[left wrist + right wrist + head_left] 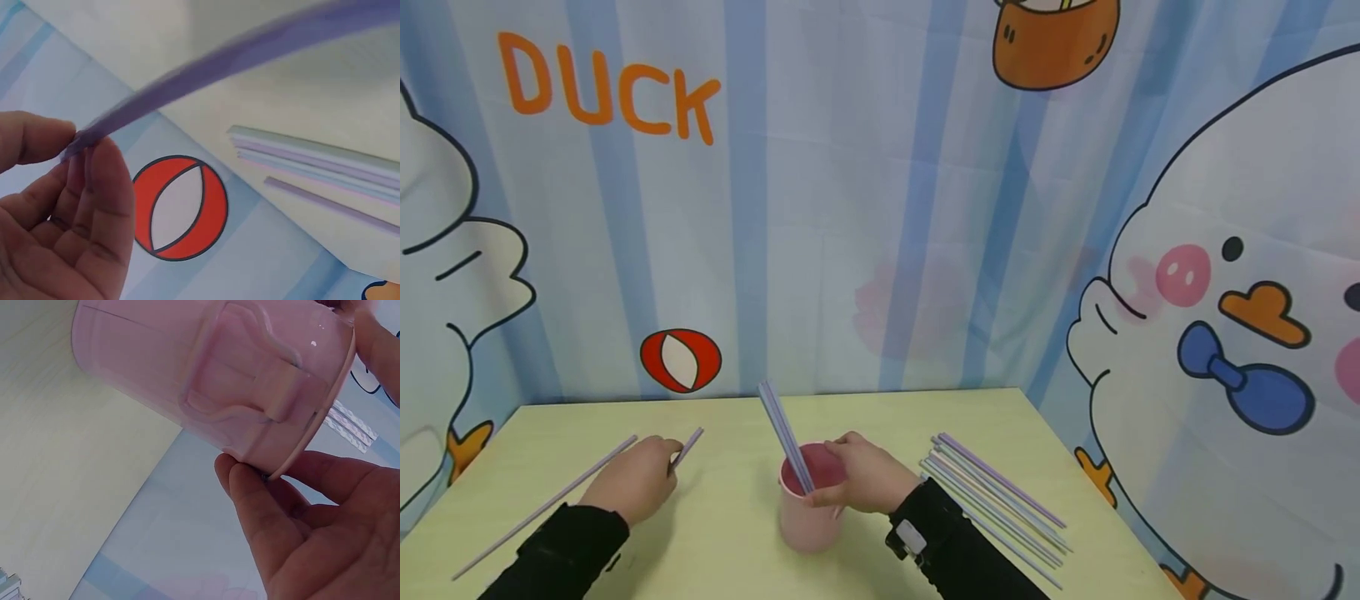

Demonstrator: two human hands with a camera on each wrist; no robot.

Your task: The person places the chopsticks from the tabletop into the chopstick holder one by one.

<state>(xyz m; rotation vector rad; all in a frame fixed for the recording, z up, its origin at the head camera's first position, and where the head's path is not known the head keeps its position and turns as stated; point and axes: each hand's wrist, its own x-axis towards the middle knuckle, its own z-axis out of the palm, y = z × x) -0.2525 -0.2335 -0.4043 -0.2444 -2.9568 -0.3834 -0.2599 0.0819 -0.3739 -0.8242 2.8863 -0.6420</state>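
Observation:
My left hand (pixel 638 477) pinches a thin purple stick (pixel 206 69) between thumb and fingertips, above the left part of the table. In the head view the upper end of that stick pokes out past the fingers. A pink cup (pixel 805 525) with a looped side handle (pixel 206 369) stands in the middle. At its rim, my right hand (pixel 872 473) grips the cup with thumb and fingers on opposite sides. A bundle of lavender sticks (pixel 786 437) leans in the cup toward the left, their lower ends hidden inside.
Several pastel sticks (pixel 1000 508) lie side by side on the right of the yellow table (pixel 737 421). One lone stick (pixel 542 508) lies at the left, beside a group of sticks (pixel 312 156) that the left arm hides in the head view. A printed curtain (pixel 827 208) hangs behind.

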